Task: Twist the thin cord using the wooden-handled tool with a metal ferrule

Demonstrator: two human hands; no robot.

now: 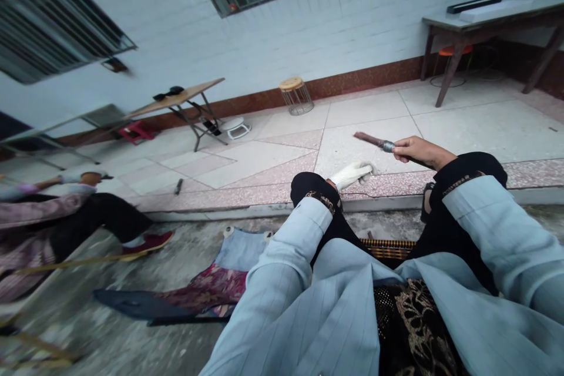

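Right hand (pixel 416 151), wrapped tight around brown stick-shaped tool (pixel 372 139), above pink speckled step edge (pixel 396 183); pale tiled floor (pixel 365 117) stretches ahead to white wall (pixel 352 23). Tool juts leftward past fingers, silver wire coil near grip. White-gloved left hand (pixel 352 174) nearby, fingers half-curled, contents uncertain. Beyond: round wooden-topped wire stool (pixel 291 83), dark-legged bench (pixel 445 23). Far left: co-worker's black-trousered leg (pixel 118 217).
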